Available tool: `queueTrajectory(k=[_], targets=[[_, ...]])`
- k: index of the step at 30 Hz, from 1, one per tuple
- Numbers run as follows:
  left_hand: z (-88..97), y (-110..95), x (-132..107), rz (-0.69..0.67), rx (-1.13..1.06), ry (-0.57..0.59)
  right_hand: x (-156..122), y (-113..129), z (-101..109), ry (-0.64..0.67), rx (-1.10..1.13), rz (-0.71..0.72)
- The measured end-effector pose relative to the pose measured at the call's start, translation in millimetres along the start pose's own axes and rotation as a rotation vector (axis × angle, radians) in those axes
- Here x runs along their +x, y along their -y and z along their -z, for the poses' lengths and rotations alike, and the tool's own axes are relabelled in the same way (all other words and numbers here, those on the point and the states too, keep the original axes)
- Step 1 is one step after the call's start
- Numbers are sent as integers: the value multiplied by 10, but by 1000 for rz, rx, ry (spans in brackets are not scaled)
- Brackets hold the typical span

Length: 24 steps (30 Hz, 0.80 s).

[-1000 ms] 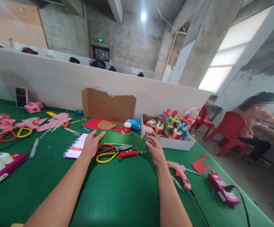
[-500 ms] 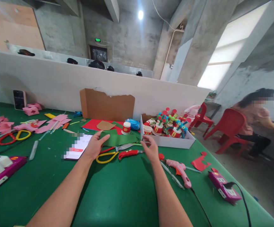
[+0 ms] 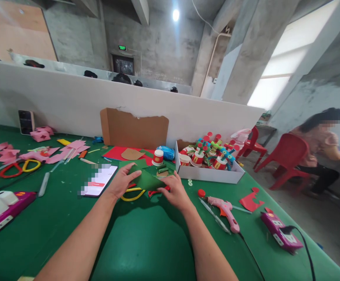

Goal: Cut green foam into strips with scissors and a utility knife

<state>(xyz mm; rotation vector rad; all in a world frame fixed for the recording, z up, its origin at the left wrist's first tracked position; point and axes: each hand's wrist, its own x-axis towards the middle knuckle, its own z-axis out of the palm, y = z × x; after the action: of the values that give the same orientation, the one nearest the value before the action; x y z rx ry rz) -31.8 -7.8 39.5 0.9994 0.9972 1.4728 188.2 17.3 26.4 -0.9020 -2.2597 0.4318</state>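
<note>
My left hand (image 3: 124,180) grips the left end of a piece of green paper (image 3: 147,179), thumb on its near side. At the other end of the paper my right hand (image 3: 174,189) has its fingers closed on it. The sheet is tilted and held above the table. Beneath it show the yellow scissors handle (image 3: 133,195) and part of a red-handled tool (image 3: 155,192); their blades are hidden. Behind the paper lie dark green paper springs (image 3: 162,168) and a small red and white paper cup (image 3: 158,157).
A white box (image 3: 211,175) with decorated cups stands at the right. Nearer lie a pink glue gun (image 3: 224,210) and a purple power strip (image 3: 281,232). To the left are a phone (image 3: 101,181), pink paper scraps (image 3: 74,146) and another pair of scissors (image 3: 11,170). A person sits beyond, right.
My right hand has moved left and nearer to my left hand, and now grips the paper's right end. The paper has tilted, and the springs behind it have come into view.
</note>
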Motion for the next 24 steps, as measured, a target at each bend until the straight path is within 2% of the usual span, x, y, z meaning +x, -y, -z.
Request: queueTrajectory(k=[5, 10, 14, 17, 20, 24], targets=[[73, 14, 86, -114, 30, -149, -1, -164, 59, -136, -126, -128], [162, 90, 167, -210, 289, -182, -28, -259, 162, -236, -264, -149], [223, 146, 209, -269, 593, -198, -59, -373, 190, -251, -335, -135], [253, 168, 226, -371, 804, -228, -76, -438, 194, -269, -374, -157], [268, 178, 236, -461, 937, -261, -82, -451, 203, -334, -393, -226], [270, 177, 240, -471, 1025, -266, -84, -438, 226, -414, -406, -306]])
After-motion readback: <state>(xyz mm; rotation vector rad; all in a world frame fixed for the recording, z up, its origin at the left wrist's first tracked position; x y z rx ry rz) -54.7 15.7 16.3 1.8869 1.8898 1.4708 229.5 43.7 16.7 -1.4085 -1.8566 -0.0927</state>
